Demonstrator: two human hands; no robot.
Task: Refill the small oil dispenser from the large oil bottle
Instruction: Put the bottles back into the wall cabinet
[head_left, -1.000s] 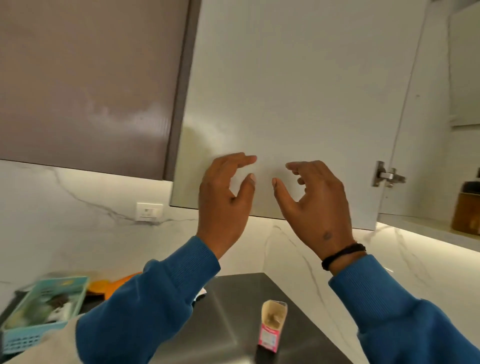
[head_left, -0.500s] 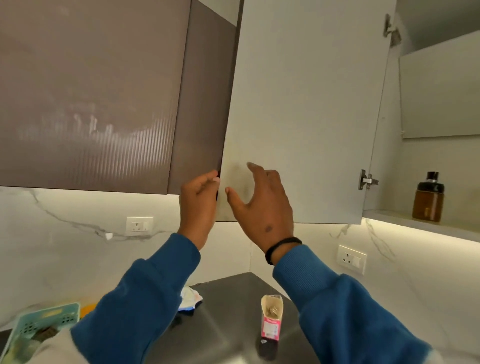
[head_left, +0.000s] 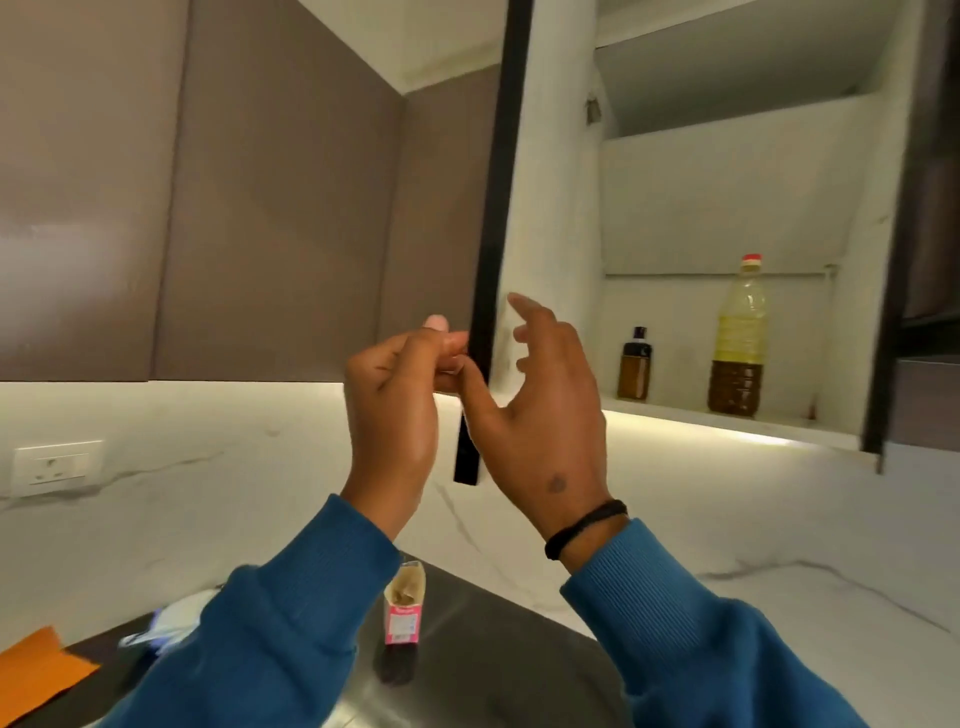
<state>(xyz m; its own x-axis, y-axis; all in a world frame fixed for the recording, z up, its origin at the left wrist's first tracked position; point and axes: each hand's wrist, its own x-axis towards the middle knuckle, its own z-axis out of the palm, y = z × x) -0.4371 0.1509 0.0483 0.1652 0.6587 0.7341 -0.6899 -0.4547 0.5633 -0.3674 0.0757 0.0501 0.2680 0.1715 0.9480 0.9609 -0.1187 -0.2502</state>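
The cabinet door (head_left: 493, 234) stood swung out edge-on to the head camera, and the left hand (head_left: 395, 410) had its fingers curled about the door's dark edge, thumb tip showing above them. The right hand (head_left: 540, 415) was just beside that edge on the cabinet side, its fingers spread and relaxed, gripping nothing. Inside, on the lower shelf (head_left: 727, 421), the small oil dispenser (head_left: 635, 364), a dark amber bottle with a black top, stood upright towards the left, and the large oil bottle (head_left: 737, 338), red-capped and showing yellow above and brown below, stood upright well apart from it on the right. Neither had been touched, so the refill itself had not begun; the step in hand appeared to be opening the cabinet to reach both. To do this well, the door would best be pushed fully clear so that it could not swing back against an arm. The large bottle should then be taken low round its body, as it looked heavy with oil, and both vessels brought down to the counter (head_left: 493, 675). There a small open pink carton (head_left: 405, 608) stood and an orange sheet (head_left: 36, 670) lay at the left edge. Whether the dispenser's top unscrewed or pulled off could not be told.
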